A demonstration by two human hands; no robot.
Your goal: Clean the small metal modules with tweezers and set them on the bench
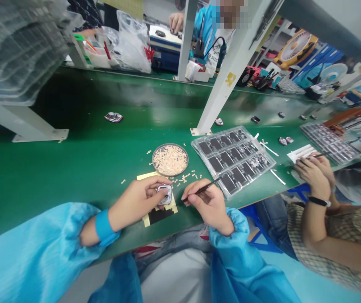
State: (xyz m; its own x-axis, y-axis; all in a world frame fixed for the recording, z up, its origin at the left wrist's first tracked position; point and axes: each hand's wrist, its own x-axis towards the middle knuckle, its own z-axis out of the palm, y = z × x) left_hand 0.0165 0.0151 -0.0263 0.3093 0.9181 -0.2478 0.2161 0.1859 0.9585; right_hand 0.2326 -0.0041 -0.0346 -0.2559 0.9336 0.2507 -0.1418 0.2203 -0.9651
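Casing (168,194) and tool (210,184) by the bench's (73,176) front edge!
Left hand (141,197) pinches the casing, likely for steadiness; right hand (208,206) grips the tool pen-like.

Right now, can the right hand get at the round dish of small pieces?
Probably yes: the right hand is near the round dish, with only loose pieces between, but that hand holds a thin black tool.

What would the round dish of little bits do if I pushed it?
The round dish looks wide and low, so it would probably slide along the table rather than tip. Its thin, smooth rim suggests it's stiff, not floppy. The little bits seem loose and piled up, so a hard push might spill some; others lie scattered beside it.
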